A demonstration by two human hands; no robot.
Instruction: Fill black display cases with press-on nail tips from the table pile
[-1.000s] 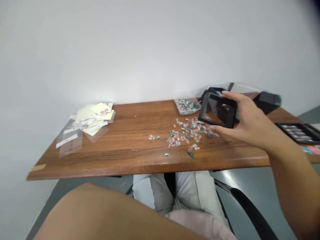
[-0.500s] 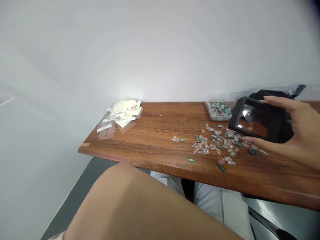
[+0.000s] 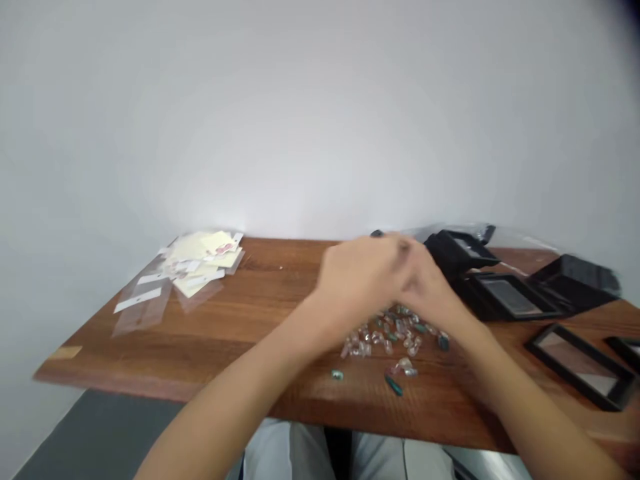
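Black frame cases [image 3: 510, 297] no longer ride in the right hand [image 3: 433, 293]; they now sit on the far right of the wooden tabletop [image 3: 125, 360], and both hands have come back to its middle. The left hand [image 3: 357, 280] and right hand meet above a loose heap of small polished stones [image 3: 390, 337], fingers overlapping and blurred by motion. Neither looks spread flat, but whether they are clenched, pressing together or pinching something cannot be told. The heap lies just below them, with a slim teal stone [image 3: 393, 385] and a small green one [image 3: 337, 375] lying apart on the near side. To the right, one open case lies flat, a darker box [image 3: 457, 253] stands just beyond it, and two more frames [image 3: 575, 367] rest near the right edge. On the far left, clear plastic bags [image 3: 140, 310] lie in a loose pile with pale yellow cards [image 3: 200, 257].
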